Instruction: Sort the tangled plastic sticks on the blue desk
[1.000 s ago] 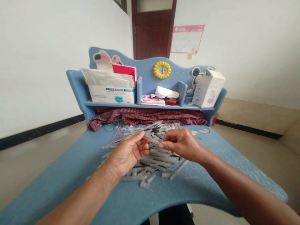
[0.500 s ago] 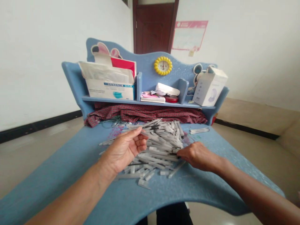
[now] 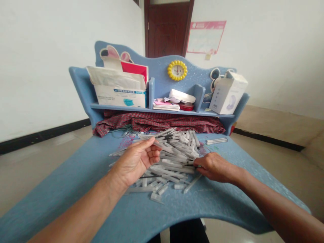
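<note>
A heap of translucent pen parts, tubes and caps with a few black pieces among them, lies in the middle of the blue desk. Over the heap's left side, my left hand is palm up, its thumb and forefinger pinching a slim translucent pen tube. My right hand is at the heap's right edge, knuckles up, with fingers closed. Dark bits show beside its fingertips, but what it grips is hidden.
Behind the heap lies a red checked cloth under a shelf. On the shelf stand a mask box, a white box and a red tin. A few bundled white sticks lie back right.
The whole view has shifted slightly. Both hands keep nearly the same pose and place over the heap; nothing is visibly taken up or let go.
</note>
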Demonstrator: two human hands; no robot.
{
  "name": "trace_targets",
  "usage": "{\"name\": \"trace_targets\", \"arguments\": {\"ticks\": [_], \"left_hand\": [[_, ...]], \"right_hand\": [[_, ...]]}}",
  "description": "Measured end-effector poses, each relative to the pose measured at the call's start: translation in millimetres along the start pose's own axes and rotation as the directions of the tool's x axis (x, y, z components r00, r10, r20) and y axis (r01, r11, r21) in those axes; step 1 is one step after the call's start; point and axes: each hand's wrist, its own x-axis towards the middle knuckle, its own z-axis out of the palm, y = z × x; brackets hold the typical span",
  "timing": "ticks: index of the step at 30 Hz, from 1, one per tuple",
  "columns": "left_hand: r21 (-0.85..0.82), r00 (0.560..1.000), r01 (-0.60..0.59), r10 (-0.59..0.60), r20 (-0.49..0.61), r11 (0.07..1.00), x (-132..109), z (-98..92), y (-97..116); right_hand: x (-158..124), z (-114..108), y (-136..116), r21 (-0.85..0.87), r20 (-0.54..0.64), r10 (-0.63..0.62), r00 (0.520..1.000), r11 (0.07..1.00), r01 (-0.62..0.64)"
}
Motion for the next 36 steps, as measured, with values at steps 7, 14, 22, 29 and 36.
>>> {"name": "trace_targets", "arguments": {"ticks": [7, 14, 22, 29, 36], "left_hand": [[0.020, 1.000, 0.010, -0.010, 0.012, 1.000, -1, -0.7, -2], [0.042, 1.000, 0.019, -0.019, 0.001, 0.999, -1, 1.5, -4], [0.059, 0.998, 0.067, -0.067, -0.004, 0.996, -3, 5.9, -6], [0.070, 0.998, 0.063, -0.064, 0.014, 0.996, -4, 6.3, -8], [0.077, 0.998, 0.059, -0.061, 0.018, 0.995, -5, 7.9, -9]], "right_hand": [[1, -21, -14, 0.274, -0.195, 0.099, 0.976, 0.961, -0.043], [15, -15, -13, 0.314, -0.194, 0.178, 0.965, 0.943, -0.111], [8, -9, -2, 0.338, -0.218, 0.165, 0.962, 0.937, -0.085], [0, -17, -34, 0.501, -0.441, 0.190, 0.877, 0.863, 0.065], [6, -20, -63, 0.416, -0.588, 0.101, 0.803, 0.888, 0.193]]}}
